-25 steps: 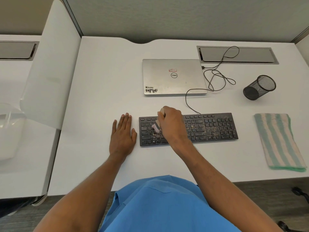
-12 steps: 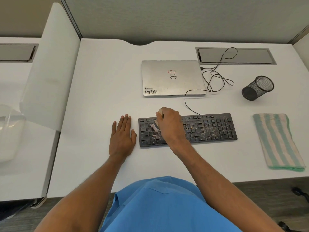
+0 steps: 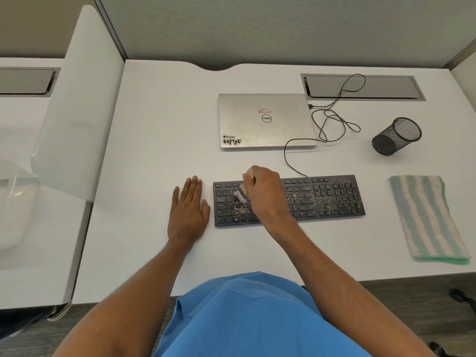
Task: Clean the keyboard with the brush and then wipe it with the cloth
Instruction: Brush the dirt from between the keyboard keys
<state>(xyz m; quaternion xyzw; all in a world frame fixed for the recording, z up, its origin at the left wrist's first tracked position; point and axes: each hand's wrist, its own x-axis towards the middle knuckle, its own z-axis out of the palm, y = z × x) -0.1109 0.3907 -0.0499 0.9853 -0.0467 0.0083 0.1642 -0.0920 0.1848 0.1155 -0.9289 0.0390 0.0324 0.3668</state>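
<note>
Desk unchanged; brush at same keyboard spot.

Left: left hand lies flat; white desk open beyond.
Behind: closed silver laptop, looped black cable.
Right: folded green-striped cloth.

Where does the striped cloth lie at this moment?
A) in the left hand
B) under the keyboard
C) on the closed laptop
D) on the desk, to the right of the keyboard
D: the striped cloth lies flat on the desk, to the right of the keyboard and apart from it.
</note>
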